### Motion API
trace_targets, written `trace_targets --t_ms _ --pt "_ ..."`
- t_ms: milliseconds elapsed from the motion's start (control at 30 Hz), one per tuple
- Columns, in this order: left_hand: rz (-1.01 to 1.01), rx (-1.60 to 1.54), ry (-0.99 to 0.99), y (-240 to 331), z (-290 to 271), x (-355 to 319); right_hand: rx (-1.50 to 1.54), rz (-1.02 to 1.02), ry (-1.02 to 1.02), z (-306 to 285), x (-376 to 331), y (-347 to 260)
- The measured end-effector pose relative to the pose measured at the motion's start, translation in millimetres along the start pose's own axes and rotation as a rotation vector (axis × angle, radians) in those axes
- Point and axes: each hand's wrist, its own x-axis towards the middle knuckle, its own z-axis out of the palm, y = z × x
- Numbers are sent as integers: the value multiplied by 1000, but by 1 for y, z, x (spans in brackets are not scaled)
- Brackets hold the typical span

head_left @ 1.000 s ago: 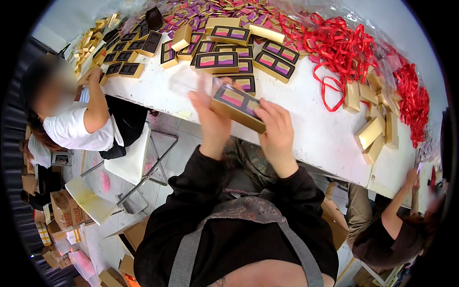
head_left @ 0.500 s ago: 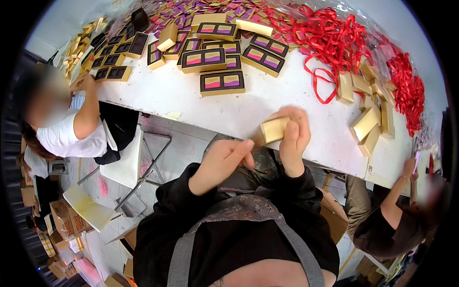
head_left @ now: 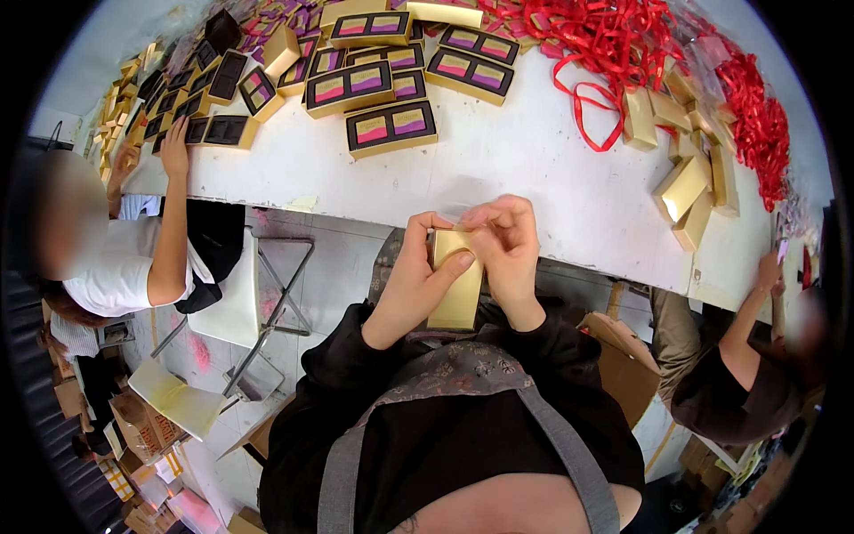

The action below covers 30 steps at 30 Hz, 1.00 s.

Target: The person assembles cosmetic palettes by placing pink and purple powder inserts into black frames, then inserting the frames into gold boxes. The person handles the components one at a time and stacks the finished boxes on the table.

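A narrow gold box (head_left: 456, 307) stands on end above my lap, just in front of the table edge. My left hand (head_left: 407, 289) is closed around its left side, the thumb lying across the front face. At the box's upper end, the bent fingers and thumb of my right hand (head_left: 509, 254) press together on the top right corner. Those fingers hide part of that end, so any small thing between them cannot be made out. Beyond my hands, an open gold box (head_left: 391, 129) with a black insert holds two pink, purple and gold pieces.
Similar filled boxes (head_left: 469, 76) are grouped at the table's far middle. Closed gold boxes (head_left: 680, 189) lie right, beside tangled red ribbon (head_left: 600, 49). At left, a person's hand (head_left: 175, 151) touches boxes with black inserts (head_left: 229, 131). Another person (head_left: 738, 383) sits right; a white folding chair (head_left: 227, 303) stands left.
The gold box has come down toward me and turned upright. My left hand now grips it, and my right fingers have shifted to its upper end. The view has shifted slightly.
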Motion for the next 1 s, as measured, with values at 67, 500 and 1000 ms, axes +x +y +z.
trace_targets --t_ms 67,500,1000 --pt "113 150 23 -6 -2 -3 49 295 20 -6 4 -8" --pt "293 204 -58 6 -1 7 -277 202 -309 -36 -11 -51" --pt "189 961 814 -17 -269 110 -1779 -912 254 -145 356 -59"
